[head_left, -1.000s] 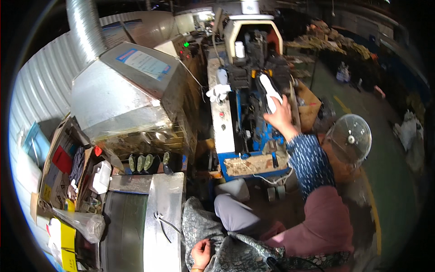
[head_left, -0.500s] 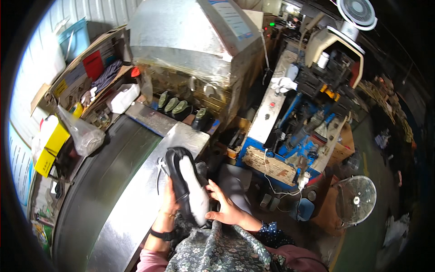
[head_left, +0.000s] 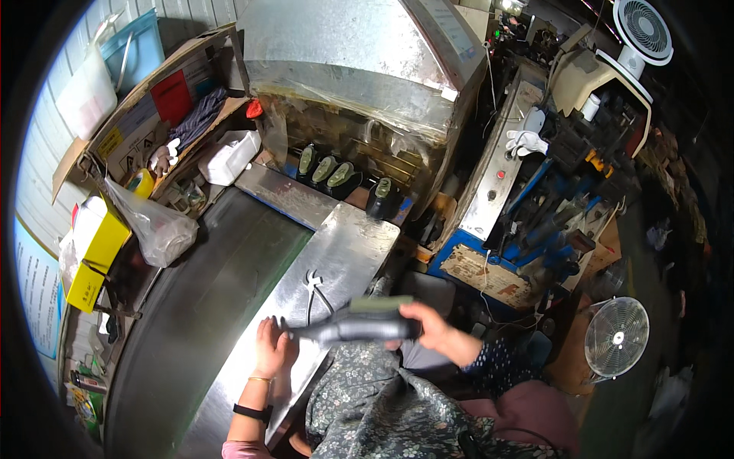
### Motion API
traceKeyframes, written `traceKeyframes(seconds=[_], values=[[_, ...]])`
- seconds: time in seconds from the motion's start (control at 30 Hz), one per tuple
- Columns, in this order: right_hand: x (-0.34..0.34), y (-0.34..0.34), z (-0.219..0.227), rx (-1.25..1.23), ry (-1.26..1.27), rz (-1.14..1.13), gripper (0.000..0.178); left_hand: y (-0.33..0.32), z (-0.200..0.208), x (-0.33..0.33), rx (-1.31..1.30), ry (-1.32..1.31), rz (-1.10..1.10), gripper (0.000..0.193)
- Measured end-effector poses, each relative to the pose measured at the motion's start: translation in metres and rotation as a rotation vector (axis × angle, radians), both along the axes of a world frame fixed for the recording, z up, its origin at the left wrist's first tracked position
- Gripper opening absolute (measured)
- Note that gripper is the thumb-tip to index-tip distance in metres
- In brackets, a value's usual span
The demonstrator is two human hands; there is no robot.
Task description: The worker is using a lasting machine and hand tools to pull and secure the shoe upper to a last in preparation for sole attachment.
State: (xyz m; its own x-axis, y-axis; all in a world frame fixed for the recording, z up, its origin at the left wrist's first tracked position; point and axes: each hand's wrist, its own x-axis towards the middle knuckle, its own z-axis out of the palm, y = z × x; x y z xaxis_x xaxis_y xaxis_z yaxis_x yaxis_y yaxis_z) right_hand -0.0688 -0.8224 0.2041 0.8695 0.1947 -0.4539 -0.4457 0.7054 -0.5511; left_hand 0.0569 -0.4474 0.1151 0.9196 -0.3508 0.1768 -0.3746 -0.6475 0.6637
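Note:
A black shoe (head_left: 359,327), smeared by motion, lies sideways in the air before me. A green piece, like the top of a shoe last (head_left: 378,304), shows along its upper side. My right hand (head_left: 432,333) is closed round the shoe's right end. My left hand (head_left: 274,348) is over the metal tabletop (head_left: 237,382), fingers stretched out beside the shoe's narrow left end; whether they touch it is unclear. Just beyond the shoe, a pair of pincers (head_left: 313,284) lies on the metal top, its handles partly behind the shoe.
Several black shoes on green-topped lasts (head_left: 344,177) stand at the mouth of a metal hood (head_left: 336,53). A dark conveyor belt (head_left: 222,268) runs along the left. At right are a blue-framed machine (head_left: 466,260) and a round fan (head_left: 618,336). A plastic bag (head_left: 160,233) hangs at left.
The shoe has turned from upright, white sole showing, to sideways with its green top up. My left hand has come off it toward the left; my right hand has moved right, gripping its end.

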Motion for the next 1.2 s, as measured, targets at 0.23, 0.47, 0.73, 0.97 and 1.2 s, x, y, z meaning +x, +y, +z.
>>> traceKeyframes(seconds=[0.23,0.47,0.73,0.97,1.2], values=[[0.25,-0.036,0.016,-0.576,-0.5,-0.822,0.047,0.002,-0.046,0.005,0.235,-0.284,-0.071,0.053],[0.312,-0.063,-0.049,-2.071,-0.193,-0.36,0.069,0.002,-0.044,0.007,0.263,-0.182,-0.054,0.053],[0.342,-0.1,-0.064,-1.795,0.186,0.141,0.108,-0.001,-0.025,0.005,0.316,-0.079,-0.066,0.054],[0.379,-0.096,-0.076,-1.902,0.351,-0.044,0.089,-0.002,-0.022,0.009,0.369,-0.156,-0.114,0.055],[0.278,-0.075,-0.074,-1.977,-0.293,-0.054,0.072,-0.01,-0.02,0.004,0.382,-0.111,-0.101,0.051]])
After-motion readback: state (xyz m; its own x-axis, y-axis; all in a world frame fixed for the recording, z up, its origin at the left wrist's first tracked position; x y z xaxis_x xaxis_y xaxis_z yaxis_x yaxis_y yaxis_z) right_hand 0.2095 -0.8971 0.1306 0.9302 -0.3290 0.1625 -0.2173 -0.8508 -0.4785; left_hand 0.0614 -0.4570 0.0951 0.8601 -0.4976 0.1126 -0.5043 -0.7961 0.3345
